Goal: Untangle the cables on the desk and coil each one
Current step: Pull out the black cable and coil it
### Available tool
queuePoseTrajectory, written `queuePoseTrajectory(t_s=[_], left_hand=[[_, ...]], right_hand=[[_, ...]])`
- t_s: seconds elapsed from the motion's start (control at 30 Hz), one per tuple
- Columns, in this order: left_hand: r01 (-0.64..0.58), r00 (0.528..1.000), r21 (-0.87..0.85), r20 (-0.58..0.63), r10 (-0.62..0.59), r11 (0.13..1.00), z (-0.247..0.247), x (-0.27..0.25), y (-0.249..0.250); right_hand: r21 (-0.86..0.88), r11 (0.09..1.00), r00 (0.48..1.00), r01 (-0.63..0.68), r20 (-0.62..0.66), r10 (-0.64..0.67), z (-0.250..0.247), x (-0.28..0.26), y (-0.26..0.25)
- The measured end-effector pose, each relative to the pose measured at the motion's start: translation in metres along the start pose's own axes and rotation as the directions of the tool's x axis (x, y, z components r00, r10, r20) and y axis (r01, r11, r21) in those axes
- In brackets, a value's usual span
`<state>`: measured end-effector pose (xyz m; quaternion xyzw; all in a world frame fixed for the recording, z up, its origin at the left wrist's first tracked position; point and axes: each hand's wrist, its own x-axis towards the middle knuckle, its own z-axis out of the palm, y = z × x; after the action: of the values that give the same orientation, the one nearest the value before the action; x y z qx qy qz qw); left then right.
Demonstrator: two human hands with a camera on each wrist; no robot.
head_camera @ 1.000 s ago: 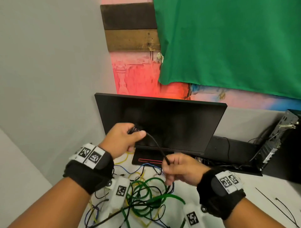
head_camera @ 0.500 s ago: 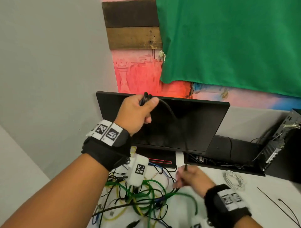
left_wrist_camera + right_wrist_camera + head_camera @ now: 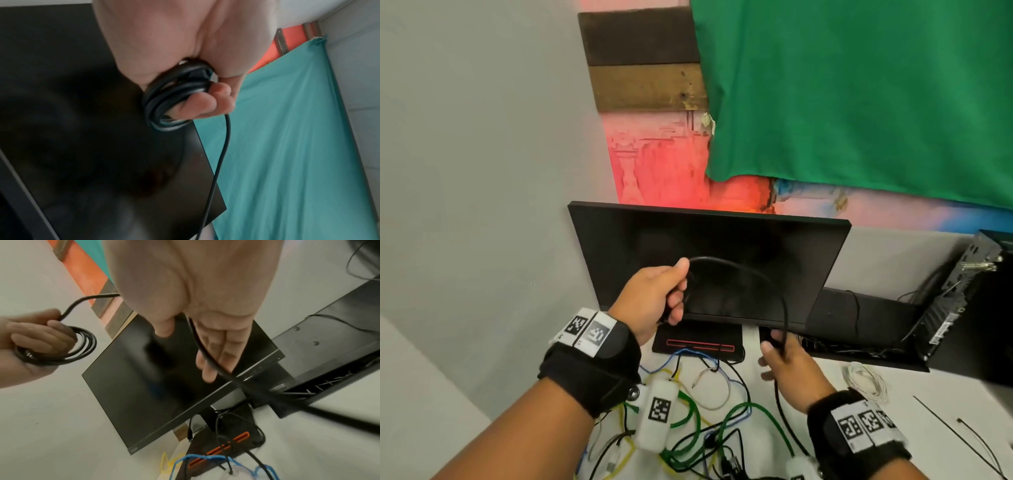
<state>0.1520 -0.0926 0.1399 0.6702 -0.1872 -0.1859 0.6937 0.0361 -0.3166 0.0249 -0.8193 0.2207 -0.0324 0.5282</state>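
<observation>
My left hand (image 3: 679, 287) grips a small coil of black cable (image 3: 170, 104) in front of the monitor screen. From the thumb the black cable (image 3: 756, 274) arcs right and down to my right hand (image 3: 777, 353), just above the desk by the monitor's lower right corner. In the right wrist view the cable (image 3: 201, 347) runs out between the thumb and the straight fingers (image 3: 226, 345) of my right hand (image 3: 186, 352); the coil (image 3: 82, 345) shows at the left. Below, the cable drops into a tangle of green, yellow, blue and black cables (image 3: 709, 428).
The black monitor (image 3: 808, 246) stands on a base with a red stripe (image 3: 698, 342). A long black tray (image 3: 859, 329) and a computer case (image 3: 962, 298) lie to the right. A coiled white cable (image 3: 866, 380) and thin black ties (image 3: 962, 435) rest on the white desk.
My left hand came down from the monitor's top edge to mid-screen with the coil. My right hand rose off the desk along the cable, and the stretch between them now bows loosely.
</observation>
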Motion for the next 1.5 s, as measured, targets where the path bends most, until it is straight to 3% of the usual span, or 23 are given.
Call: queuePoseTrajectory(t_s=[0.07, 0.17, 0.23, 0.27, 0.33, 0.43, 0.47, 0.53, 0.6, 0.67, 0.77, 0.83, 0.93, 1.0, 1.03, 1.07, 1.13, 1.2, 1.23, 1.3, 1.37, 1.5], left_hand=[[0.044, 0.999, -0.043, -0.010, -0.044, 0.998, -0.004, -0.003, -0.001], [0.096, 0.995, -0.029, -0.018, -0.096, 0.995, -0.006, -0.010, -0.007], [0.160, 0.987, -0.067, -0.014, -0.161, 0.985, -0.004, -0.016, -0.010], [0.196, 0.980, -0.116, -0.004, -0.198, 0.974, -0.003, -0.019, -0.012], [0.256, 0.966, -0.243, 0.037, -0.255, 0.936, 0.000, -0.024, -0.013], [0.281, 0.960, -0.423, 0.136, -0.246, 0.861, 0.007, -0.028, -0.009], [0.269, 0.963, -0.462, 0.154, -0.223, 0.845, 0.010, -0.029, -0.007], [0.209, 0.977, -0.502, 0.136, -0.162, 0.839, 0.017, -0.029, -0.003], [0.140, 0.990, -0.482, 0.084, -0.113, 0.865, 0.024, -0.027, -0.005], [0.072, 0.997, -0.368, 0.036, -0.063, 0.927, 0.030, -0.026, -0.015], [-0.023, 0.997, 0.060, 0.071, 0.019, 0.998, 0.027, -0.026, -0.032], [-0.081, 0.991, 0.348, 0.129, 0.037, 0.934, 0.017, -0.028, -0.037], [-0.167, 0.981, 0.595, 0.180, 0.071, 0.786, 0.008, -0.028, -0.035], [-0.200, 0.974, 0.758, 0.223, 0.040, 0.621, 0.004, -0.031, -0.034], [-0.167, 0.972, 0.785, 0.233, -0.034, 0.596, -0.001, -0.034, -0.034], [-0.103, 0.961, 0.771, 0.241, -0.138, 0.628, -0.007, -0.037, -0.034], [0.028, 0.883, 0.688, 0.323, -0.341, 0.725, -0.017, -0.046, -0.034], [0.051, 0.805, 0.616, 0.440, -0.397, 0.786, -0.017, -0.053, -0.029], [0.046, 0.795, 0.571, 0.476, -0.376, 0.820, -0.014, -0.054, -0.026], [0.092, 0.832, 0.374, 0.480, -0.278, 0.923, -0.006, -0.054, -0.020], [0.189, 0.889, 0.061, 0.413, -0.197, 0.980, -0.003, -0.054, -0.012], [0.290, 0.919, -0.399, 0.369, -0.137, 0.870, -0.003, -0.053, -0.006]], right_hand=[[0.094, 0.991, 0.980, 0.100, -0.184, -0.081, 0.003, 0.001, -0.008], [0.196, 0.922, 0.840, 0.334, -0.506, -0.196, -0.009, 0.006, -0.021], [0.081, 0.899, 0.755, 0.431, -0.578, -0.310, -0.017, 0.011, -0.029], [0.012, 0.894, 0.741, 0.447, -0.564, -0.363, -0.019, 0.012, -0.032], [-0.055, 0.897, 0.767, 0.439, -0.497, -0.406, -0.016, 0.015, -0.032], [-0.098, 0.932, 0.854, 0.348, -0.378, -0.358, -0.004, 0.013, -0.034], [-0.201, 0.934, 0.892, 0.297, -0.290, -0.346, 0.002, 0.010, -0.035], [-0.424, 0.862, 0.953, 0.276, 0.005, -0.303, 0.022, -0.001, -0.041], [-0.509, 0.759, 0.910, 0.406, 0.303, -0.283, 0.048, -0.022, -0.051], [-0.504, 0.675, 0.824, 0.539, 0.480, -0.301, 0.067, -0.044, -0.066], [-0.471, 0.600, 0.757, 0.647, 0.488, -0.434, 0.065, -0.060, -0.084], [-0.423, 0.610, 0.740, 0.670, 0.453, -0.497, 0.052, -0.064, -0.090], [-0.396, 0.611, 0.722, 0.686, 0.476, -0.503, 0.040, -0.070, -0.095], [-0.450, 0.616, 0.760, 0.647, 0.452, -0.467, 0.028, -0.067, -0.096], [-0.491, 0.628, 0.795, 0.604, 0.423, -0.434, 0.017, -0.062, -0.095], [-0.527, 0.647, 0.834, 0.550, 0.385, -0.395, 0.005, -0.055, -0.092], [-0.532, 0.720, 0.895, 0.446, 0.290, -0.340, -0.019, -0.037, -0.085], [-0.459, 0.791, 0.914, 0.404, 0.227, -0.335, -0.028, -0.022, -0.077], [-0.420, 0.811, 0.913, 0.407, 0.200, -0.355, -0.027, -0.015, -0.072], [-0.315, 0.861, 0.916, 0.399, 0.086, -0.393, -0.017, -0.004, -0.058], [-0.154, 0.924, 0.931, 0.351, -0.044, -0.362, -0.006, 0.003, -0.039], [0.081, 0.964, 0.964, 0.253, -0.099, -0.245, 0.025, 0.001, 0.001]])
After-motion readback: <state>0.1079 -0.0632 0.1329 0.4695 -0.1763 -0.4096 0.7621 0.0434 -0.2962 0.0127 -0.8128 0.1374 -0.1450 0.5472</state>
